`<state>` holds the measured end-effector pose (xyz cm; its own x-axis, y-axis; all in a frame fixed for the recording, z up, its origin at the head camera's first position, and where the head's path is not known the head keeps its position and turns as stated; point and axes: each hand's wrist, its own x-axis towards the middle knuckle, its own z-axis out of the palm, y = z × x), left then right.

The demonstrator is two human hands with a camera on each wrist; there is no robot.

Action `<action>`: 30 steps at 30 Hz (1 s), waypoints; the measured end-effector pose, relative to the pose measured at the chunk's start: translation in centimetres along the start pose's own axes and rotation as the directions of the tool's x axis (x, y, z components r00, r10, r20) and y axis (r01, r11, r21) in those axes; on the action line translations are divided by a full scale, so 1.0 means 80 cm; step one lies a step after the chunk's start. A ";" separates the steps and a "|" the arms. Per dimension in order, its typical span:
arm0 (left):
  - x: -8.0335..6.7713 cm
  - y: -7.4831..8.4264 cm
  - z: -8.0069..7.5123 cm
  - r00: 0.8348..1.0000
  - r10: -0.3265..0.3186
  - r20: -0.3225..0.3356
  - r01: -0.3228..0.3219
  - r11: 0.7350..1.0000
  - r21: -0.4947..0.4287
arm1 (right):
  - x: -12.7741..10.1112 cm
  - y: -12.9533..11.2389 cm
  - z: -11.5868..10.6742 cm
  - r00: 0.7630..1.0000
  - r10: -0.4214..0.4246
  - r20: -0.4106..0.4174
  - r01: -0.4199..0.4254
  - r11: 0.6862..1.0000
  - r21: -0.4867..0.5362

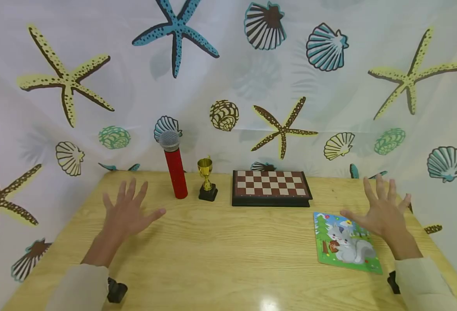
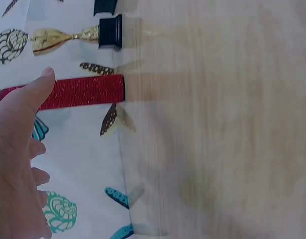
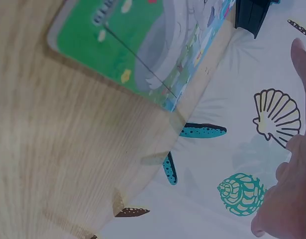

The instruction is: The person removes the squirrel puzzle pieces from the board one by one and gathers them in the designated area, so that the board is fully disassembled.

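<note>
The left hand (image 1: 129, 214) hovers above the wooden table (image 1: 220, 259) with its fingers spread wide and straight, holding nothing. The thing nearest it is the red microphone (image 1: 175, 166), which stands upright on its base at about one o'clock from the hand, near but not touching. In the left wrist view the thumb (image 2: 36, 94) crosses in front of the microphone's red barrel (image 2: 85, 91).

The right hand (image 1: 380, 211) is likewise splayed open and empty, raised over the right side of the table. Under its thumb side, at about seven o'clock from the palm, lies a flat picture puzzle board (image 1: 345, 244) with a grey squirrel on green; whether the hand touches it cannot be told. The right wrist view shows the board (image 3: 138, 45) lying flat by the table edge.

Just beside the microphone, at its three o'clock, stands a small gold trophy (image 1: 206, 179) on a black base. Further right sits a closed chessboard (image 1: 270, 187). A curtain (image 1: 228, 77) printed with starfish and shells hangs behind.
</note>
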<state>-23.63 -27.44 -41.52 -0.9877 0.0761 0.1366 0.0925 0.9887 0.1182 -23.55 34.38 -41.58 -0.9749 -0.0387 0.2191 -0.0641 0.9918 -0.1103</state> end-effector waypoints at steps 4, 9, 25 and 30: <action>-0.012 0.013 0.007 0.999 0.033 0.006 -0.033 0.999 -0.005 | -0.012 -0.001 -0.001 1.000 -0.019 0.012 0.019 1.000 -0.009; -0.015 0.048 0.008 0.996 0.094 0.004 -0.094 0.995 -0.018 | -0.028 0.001 0.000 0.999 -0.036 0.005 0.036 0.999 -0.024; 0.005 0.193 0.016 0.929 0.370 0.020 -0.369 0.929 -0.032 | -0.080 -0.007 -0.002 0.993 -0.086 0.085 0.086 0.996 0.010; 0.019 0.228 0.017 0.910 0.413 0.044 -0.410 0.910 -0.060 | -0.092 -0.005 -0.002 0.993 -0.092 0.078 0.090 0.996 0.028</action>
<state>-23.60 -9.08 -40.46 -0.8659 0.4830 0.1300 0.4967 0.8608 0.1109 -16.35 34.26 -42.99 -0.9786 -0.1389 0.1522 -0.1574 0.9806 -0.1171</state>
